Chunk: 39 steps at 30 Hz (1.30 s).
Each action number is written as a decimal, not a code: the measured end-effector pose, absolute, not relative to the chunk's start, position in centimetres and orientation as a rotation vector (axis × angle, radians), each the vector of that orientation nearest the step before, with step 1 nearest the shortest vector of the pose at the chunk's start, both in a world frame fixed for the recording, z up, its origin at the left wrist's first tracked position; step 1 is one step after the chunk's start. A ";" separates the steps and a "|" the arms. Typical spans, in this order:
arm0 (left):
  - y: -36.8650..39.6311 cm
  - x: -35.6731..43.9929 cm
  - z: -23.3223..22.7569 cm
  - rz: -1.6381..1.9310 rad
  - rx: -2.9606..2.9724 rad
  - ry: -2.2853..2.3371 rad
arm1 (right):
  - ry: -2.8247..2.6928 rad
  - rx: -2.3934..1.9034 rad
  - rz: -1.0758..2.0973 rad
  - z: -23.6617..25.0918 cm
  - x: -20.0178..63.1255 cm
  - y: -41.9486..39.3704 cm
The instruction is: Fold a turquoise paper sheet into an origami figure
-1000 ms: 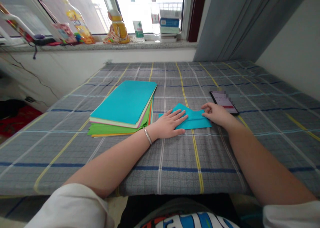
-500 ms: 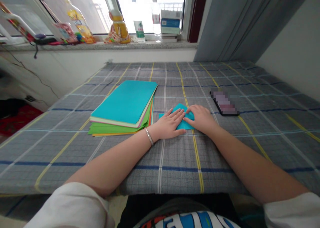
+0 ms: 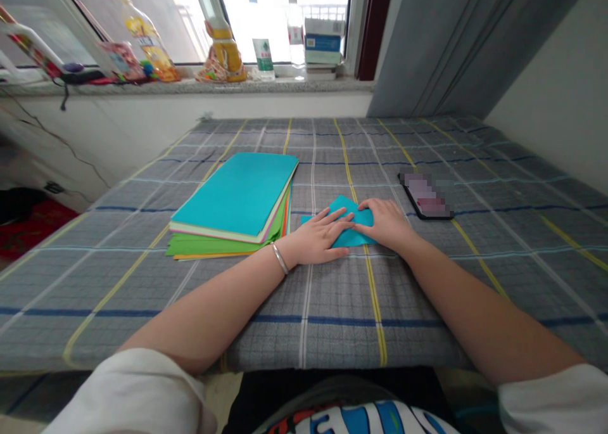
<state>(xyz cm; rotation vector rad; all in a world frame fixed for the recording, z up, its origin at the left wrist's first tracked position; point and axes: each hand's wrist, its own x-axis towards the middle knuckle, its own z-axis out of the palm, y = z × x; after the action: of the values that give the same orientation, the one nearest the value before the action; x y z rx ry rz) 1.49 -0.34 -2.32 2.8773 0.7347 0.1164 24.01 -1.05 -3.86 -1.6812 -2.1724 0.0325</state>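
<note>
Head view: fingers [image 3: 339,217] of the left hand [image 3: 317,237] lie flat and spread, pressing the folded teal paper [image 3: 350,222]; the right hand [image 3: 387,222] presses beside them, fingers extended, gripping nothing. Judging by its shape, the sheet already carries several folds, with more creasing likely left. It lies mid-desk [image 3: 332,294], long axis left to right, a peak pointing far. Left sits the coloured paper stack [image 3: 235,206]; right, a phone [image 3: 426,196].
</note>
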 end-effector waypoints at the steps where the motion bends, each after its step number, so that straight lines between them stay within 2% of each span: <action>1: -0.3 1.5 -2.4 0.114 2.885 0.724 | -2.172 -1.680 0.043 -3.8 24.2 -1.0; 19: -0.3 1.5 -2.4 0.024 2.953 0.722 | -2.099 -1.827 0.166 -3.6 28.0 -0.6; 31: -0.2 1.5 -2.3 0.040 2.936 0.705 | -2.007 -1.862 0.467 -1.9 29.7 -1.2; 39: -0.3 1.5 -2.2 0.041 2.936 0.709 | -2.046 -1.912 0.465 -1.1 30.0 -1.6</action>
<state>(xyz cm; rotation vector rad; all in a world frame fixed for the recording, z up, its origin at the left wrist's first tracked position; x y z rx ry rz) 1.52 -0.27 -2.20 2.9357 0.7091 0.0408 30.05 -1.60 -1.15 -1.9116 -2.0463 0.4653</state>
